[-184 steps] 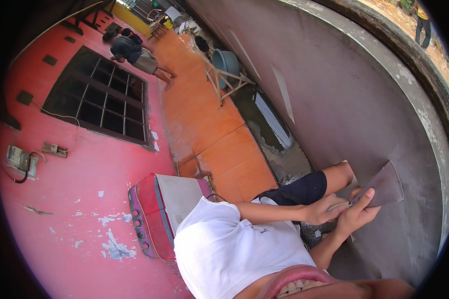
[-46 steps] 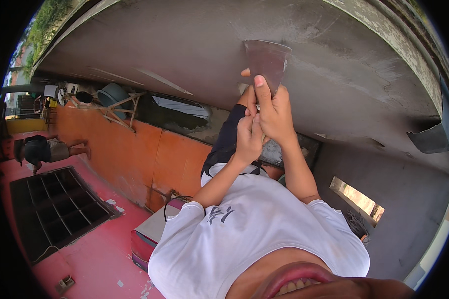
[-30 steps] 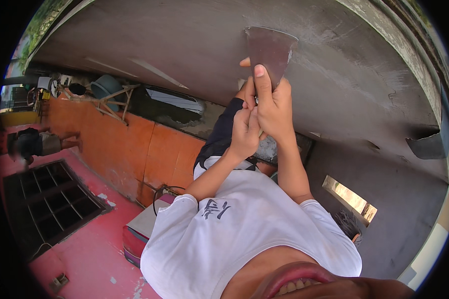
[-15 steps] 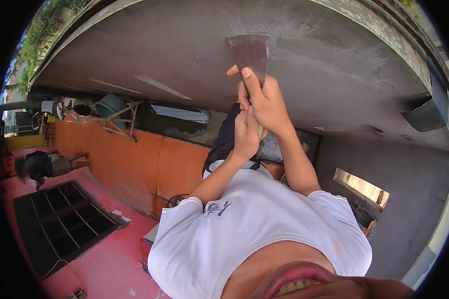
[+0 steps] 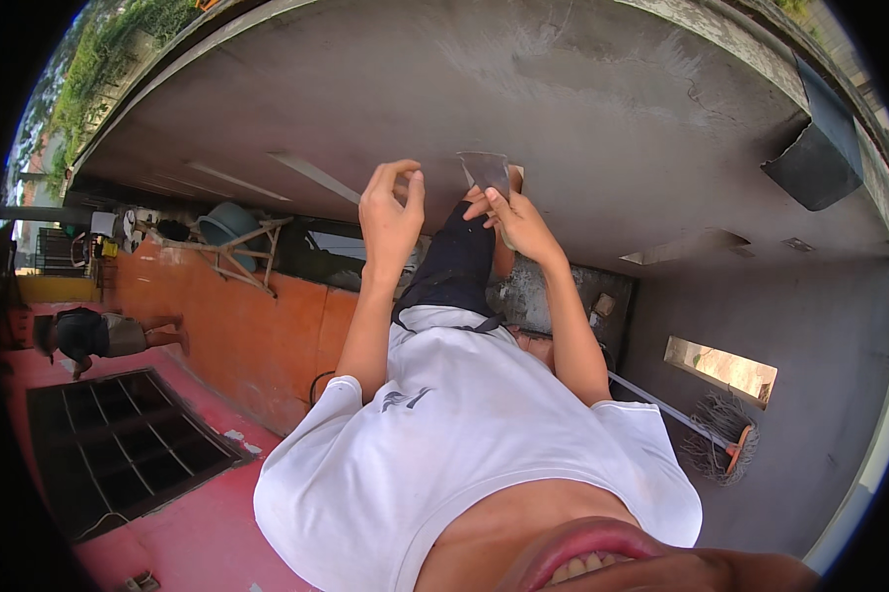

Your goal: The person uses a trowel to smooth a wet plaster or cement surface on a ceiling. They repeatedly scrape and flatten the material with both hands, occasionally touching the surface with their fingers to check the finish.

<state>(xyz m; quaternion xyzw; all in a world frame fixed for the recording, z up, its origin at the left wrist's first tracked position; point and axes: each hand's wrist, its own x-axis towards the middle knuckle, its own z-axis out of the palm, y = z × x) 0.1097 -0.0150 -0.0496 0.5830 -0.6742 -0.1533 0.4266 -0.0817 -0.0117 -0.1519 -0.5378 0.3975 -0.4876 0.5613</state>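
My right hand is closed on a scraper with a wide, dark, flared blade, its thumb lying along it. The fingers hide the scraper's handle. The blade points up, in front of the lower part of a grey plastered wall; whether it touches the wall I cannot tell. Off to the left, my left hand is raised and holds nothing, its fingers loosely curled with a gap to the thumb. Pale scrape marks show higher on the wall.
A wooden stand with a blue-grey basin stands left, by an orange wall. Another person is farther left, near a dark barred window. A mop leans at the right, below a narrow wall opening.
My left hand has let go of the scraper and moved left and up. The right hand has lowered the scraper from the scraped patch. More of the mop shows.
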